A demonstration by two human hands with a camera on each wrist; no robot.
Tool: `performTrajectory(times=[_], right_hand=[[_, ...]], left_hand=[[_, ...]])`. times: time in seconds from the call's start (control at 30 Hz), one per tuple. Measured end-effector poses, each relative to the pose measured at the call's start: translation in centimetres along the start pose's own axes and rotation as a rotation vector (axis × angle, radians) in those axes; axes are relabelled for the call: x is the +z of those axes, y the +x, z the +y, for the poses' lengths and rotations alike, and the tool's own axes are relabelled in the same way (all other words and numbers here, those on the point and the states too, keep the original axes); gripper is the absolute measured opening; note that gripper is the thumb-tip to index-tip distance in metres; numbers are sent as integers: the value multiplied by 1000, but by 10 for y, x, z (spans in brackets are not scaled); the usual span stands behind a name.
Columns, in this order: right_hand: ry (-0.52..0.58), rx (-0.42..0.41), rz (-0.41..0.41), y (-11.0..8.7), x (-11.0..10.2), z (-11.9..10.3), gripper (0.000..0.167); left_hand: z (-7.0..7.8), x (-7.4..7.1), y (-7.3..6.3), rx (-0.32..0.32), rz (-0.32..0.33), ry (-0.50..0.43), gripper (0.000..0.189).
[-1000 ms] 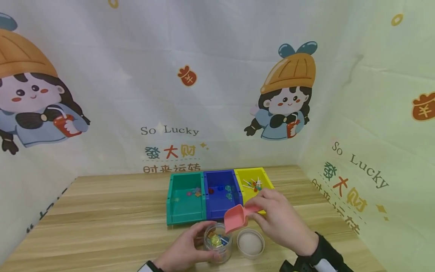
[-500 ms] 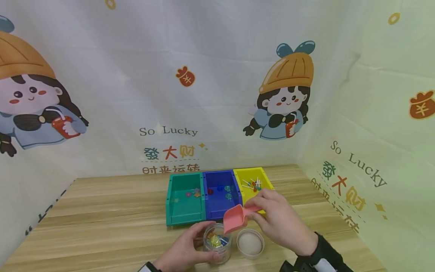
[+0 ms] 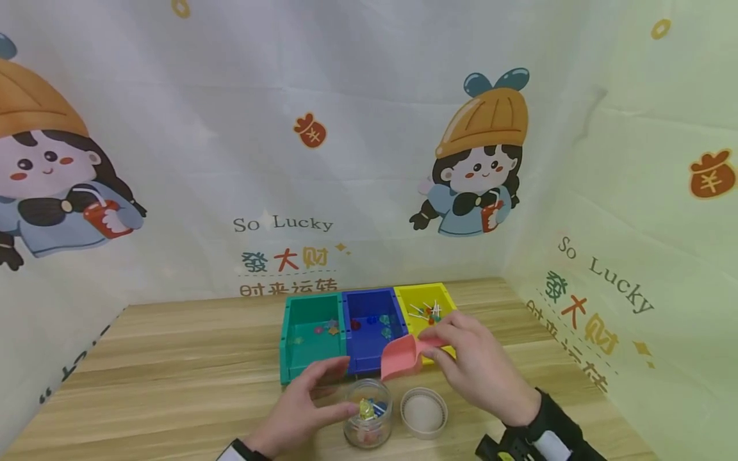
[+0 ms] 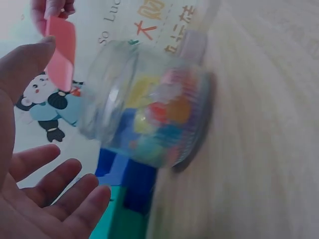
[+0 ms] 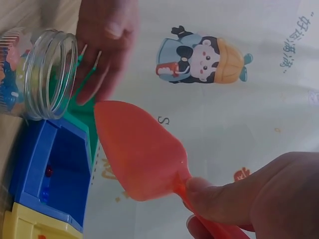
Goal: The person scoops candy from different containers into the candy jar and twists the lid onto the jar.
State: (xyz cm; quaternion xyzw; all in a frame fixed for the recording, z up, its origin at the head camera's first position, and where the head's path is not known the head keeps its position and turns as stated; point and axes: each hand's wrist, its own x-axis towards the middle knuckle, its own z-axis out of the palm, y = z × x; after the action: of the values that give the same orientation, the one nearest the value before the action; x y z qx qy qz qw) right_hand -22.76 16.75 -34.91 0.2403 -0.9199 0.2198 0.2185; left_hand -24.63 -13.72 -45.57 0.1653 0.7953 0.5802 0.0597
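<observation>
At lower centre, the pink scoop [image 3: 401, 357] is pinched by the right hand [image 3: 476, 366] above the open jar [image 3: 368, 413], beside which the left hand [image 3: 300, 404] lies spread and empty; dipping into the jar's mouth would seemingly come next.

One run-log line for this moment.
left hand: open beside glass jar | right hand: pinching pink scoop above jar | lid: off

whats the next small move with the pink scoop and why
Probably tip the pink scoop down into the glass jar: the right hand pinches its handle just above the open mouth, and the left hand rests open beside the jar, not gripping it.
</observation>
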Motion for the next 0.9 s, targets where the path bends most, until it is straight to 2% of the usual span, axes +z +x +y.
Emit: performTrajectory(times=[0.13,0.33,0.43,0.53,0.67,0.9], right_hand=[[11,8,32,2,-2,1,16],[25,62,74,8,-2,5,21],[31,102,107,11,-1,8,23],[44,130,148,14,-1,13,24],[68,162,192,19,-1,22,25],[66,272,187,22,1,39,30]], left_hand=[[6,-13,3,26,127,13,75],[13,-29,7,34,254,32,70],[15,-35,10,24,343,87,64],[15,-43,13,-12,433,125,58],[8,-54,17,-55,524,125,54],[-12,-67,27,-128,586,200,54]])
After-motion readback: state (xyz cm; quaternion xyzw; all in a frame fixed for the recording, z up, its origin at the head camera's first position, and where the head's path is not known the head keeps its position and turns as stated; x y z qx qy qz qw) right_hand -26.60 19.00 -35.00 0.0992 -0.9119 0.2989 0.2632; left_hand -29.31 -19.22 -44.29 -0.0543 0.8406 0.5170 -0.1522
